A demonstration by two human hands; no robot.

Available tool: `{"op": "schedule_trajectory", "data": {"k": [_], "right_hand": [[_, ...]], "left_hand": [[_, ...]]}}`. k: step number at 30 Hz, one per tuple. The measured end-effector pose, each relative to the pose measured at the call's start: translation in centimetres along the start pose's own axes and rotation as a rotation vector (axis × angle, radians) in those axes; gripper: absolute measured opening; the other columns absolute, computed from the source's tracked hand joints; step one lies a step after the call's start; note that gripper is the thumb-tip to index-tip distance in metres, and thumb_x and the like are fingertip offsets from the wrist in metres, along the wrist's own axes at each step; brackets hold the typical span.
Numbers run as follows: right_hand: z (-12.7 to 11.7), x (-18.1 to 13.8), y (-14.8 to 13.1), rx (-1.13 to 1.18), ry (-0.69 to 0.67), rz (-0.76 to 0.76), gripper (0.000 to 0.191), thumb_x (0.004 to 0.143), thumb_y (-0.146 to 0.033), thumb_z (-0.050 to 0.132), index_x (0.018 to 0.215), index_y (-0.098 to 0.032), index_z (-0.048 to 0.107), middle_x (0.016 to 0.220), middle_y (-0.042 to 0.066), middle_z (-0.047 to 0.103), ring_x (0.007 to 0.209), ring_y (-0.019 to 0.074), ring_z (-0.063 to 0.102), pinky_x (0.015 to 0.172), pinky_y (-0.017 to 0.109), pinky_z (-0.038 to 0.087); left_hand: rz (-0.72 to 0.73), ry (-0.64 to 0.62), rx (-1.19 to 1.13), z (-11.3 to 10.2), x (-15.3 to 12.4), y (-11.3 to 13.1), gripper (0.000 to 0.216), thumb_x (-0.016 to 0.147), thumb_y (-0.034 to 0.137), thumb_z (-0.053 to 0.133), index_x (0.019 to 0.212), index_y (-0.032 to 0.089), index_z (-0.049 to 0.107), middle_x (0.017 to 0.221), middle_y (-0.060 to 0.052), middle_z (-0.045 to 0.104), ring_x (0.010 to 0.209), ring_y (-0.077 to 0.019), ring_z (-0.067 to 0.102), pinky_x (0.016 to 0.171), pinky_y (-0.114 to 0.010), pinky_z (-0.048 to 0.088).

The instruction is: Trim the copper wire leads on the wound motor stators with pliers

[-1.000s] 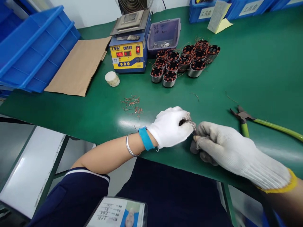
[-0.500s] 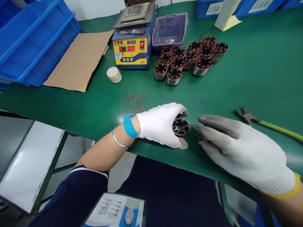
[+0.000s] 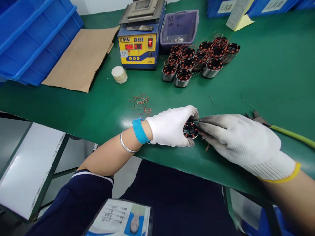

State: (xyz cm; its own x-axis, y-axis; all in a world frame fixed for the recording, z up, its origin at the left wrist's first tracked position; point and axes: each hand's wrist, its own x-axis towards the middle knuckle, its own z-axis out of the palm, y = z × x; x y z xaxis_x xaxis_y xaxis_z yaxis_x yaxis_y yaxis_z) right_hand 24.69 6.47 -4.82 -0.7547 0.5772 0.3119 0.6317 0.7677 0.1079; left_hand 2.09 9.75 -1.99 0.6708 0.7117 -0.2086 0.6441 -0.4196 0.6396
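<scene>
My left hand [image 3: 172,127], in a white glove with grey fingertips, is closed around the side of a motor stator [image 3: 190,130]. The stator is a metal ring with a black core and copper windings, standing near the front edge of the table. At its right side, the gloved fingers of my right hand [image 3: 236,141] are pinched together on thin copper wires [image 3: 207,147]; a short reddish end shows below them, and the rest is hidden. Behind my right hand lie cutting pliers [image 3: 290,133] with green handles, their jaws partly covered.
Wire clippings [image 3: 140,103] lie left of my hands. Several wound stators [image 3: 183,78] stand farther back, beside a solder pot [image 3: 137,49] and a purple bin [image 3: 179,28]. A round white block [image 3: 119,74], cardboard [image 3: 81,62] and blue crates [image 3: 34,39] are at left.
My right hand has moved left to the stator's side, and its fingers have come together at the wires. My left hand keeps its hold on the stator. The view has shifted slightly.
</scene>
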Motion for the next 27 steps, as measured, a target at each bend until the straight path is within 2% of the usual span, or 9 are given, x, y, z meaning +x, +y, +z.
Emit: {"op": "schedule_trajectory", "data": {"k": [4,9,11,14,16,18,21,23,27], "right_hand": [[-0.4,0.2,-0.1,-0.006,0.022,-0.060,0.028,0.097,-0.020,0.051,0.110,-0.018,0.076,0.100,0.013,0.080,0.078,0.0268,0.071,0.067,0.040,0.048],[0.2,0.1,-0.1,0.149,-0.011,0.018,0.028,0.096,-0.021,0.051,0.110,-0.021,0.075,0.102,0.012,0.080,0.079,0.0245,0.071,0.066,0.038,0.049],[0.5,0.2,-0.4,0.273,-0.032,0.137,0.027,0.096,-0.025,0.050,0.102,-0.020,0.075,0.095,0.012,0.079,0.075,0.0230,0.071,0.062,0.035,0.051],[0.5,0.5,-1.0,0.547,0.019,0.430,0.020,0.093,-0.027,0.054,0.083,-0.023,0.071,0.078,0.006,0.073,0.064,0.0189,0.067,0.055,0.031,0.049],[0.0,0.6,-1.2,0.680,0.081,0.587,0.018,0.090,-0.029,0.059,0.075,-0.025,0.066,0.067,0.002,0.068,0.055,0.0164,0.061,0.051,0.030,0.046],[-0.7,0.6,-1.3,0.736,0.128,0.650,0.022,0.091,-0.033,0.059,0.071,-0.025,0.064,0.065,0.001,0.066,0.053,0.0157,0.058,0.051,0.030,0.045],[-1.6,0.4,-1.1,0.749,0.175,0.669,0.032,0.093,-0.041,0.057,0.066,-0.024,0.063,0.068,0.003,0.067,0.059,0.0161,0.060,0.054,0.030,0.047],[-1.9,0.3,-1.1,0.804,0.153,0.713,0.038,0.091,-0.048,0.061,0.063,-0.024,0.063,0.064,0.002,0.065,0.057,0.0151,0.057,0.055,0.030,0.046],[-1.9,0.2,-1.2,1.155,0.097,0.955,0.047,0.076,-0.067,0.074,0.069,-0.022,0.066,0.058,0.000,0.059,0.052,0.0135,0.052,0.049,0.028,0.041]], "left_hand": [[0.017,0.014,0.016,0.1,0.1,-0.1,0.050,0.075,0.025,0.076,0.121,0.020,0.057,0.120,-0.007,0.071,0.106,-0.0258,0.070,0.087,-0.036,0.056],[0.066,0.002,0.065,-0.1,0.3,-0.3,0.042,0.076,0.028,0.077,0.114,0.020,0.061,0.111,-0.005,0.073,0.101,-0.0255,0.072,0.083,-0.035,0.055],[0.076,0.000,0.075,0.0,0.4,-0.4,0.041,0.077,0.031,0.077,0.114,0.020,0.062,0.110,-0.005,0.073,0.099,-0.0257,0.072,0.083,-0.036,0.055],[0.093,0.047,0.038,-0.1,0.3,-0.1,0.042,0.077,0.035,0.078,0.113,0.020,0.062,0.113,-0.006,0.073,0.102,-0.0270,0.072,0.087,-0.037,0.057],[0.069,0.131,-0.086,-0.3,0.1,0.1,0.049,0.073,0.037,0.083,0.113,0.020,0.062,0.115,-0.007,0.072,0.105,-0.0265,0.071,0.091,-0.037,0.057],[-0.011,0.118,-0.331,-0.5,0.1,0.4,0.049,0.073,0.041,0.085,0.110,0.019,0.061,0.109,-0.006,0.073,0.099,-0.0232,0.072,0.086,-0.034,0.059],[-0.162,-0.210,-0.773,-0.5,0.3,0.4,0.039,0.087,0.049,0.072,0.105,0.017,0.059,0.096,-0.005,0.071,0.074,-0.0169,0.073,0.063,-0.028,0.059],[-0.189,-0.327,-0.964,-0.1,0.6,0.4,0.037,0.088,0.046,0.072,0.107,0.017,0.058,0.094,-0.004,0.070,0.062,-0.0132,0.071,0.053,-0.024,0.056],[-0.072,-0.087,-1.125,1.1,0.9,0.4,0.060,0.078,0.026,0.082,0.130,0.023,0.052,0.109,-0.006,0.071,0.067,-0.0130,0.072,0.055,-0.024,0.058]]}}
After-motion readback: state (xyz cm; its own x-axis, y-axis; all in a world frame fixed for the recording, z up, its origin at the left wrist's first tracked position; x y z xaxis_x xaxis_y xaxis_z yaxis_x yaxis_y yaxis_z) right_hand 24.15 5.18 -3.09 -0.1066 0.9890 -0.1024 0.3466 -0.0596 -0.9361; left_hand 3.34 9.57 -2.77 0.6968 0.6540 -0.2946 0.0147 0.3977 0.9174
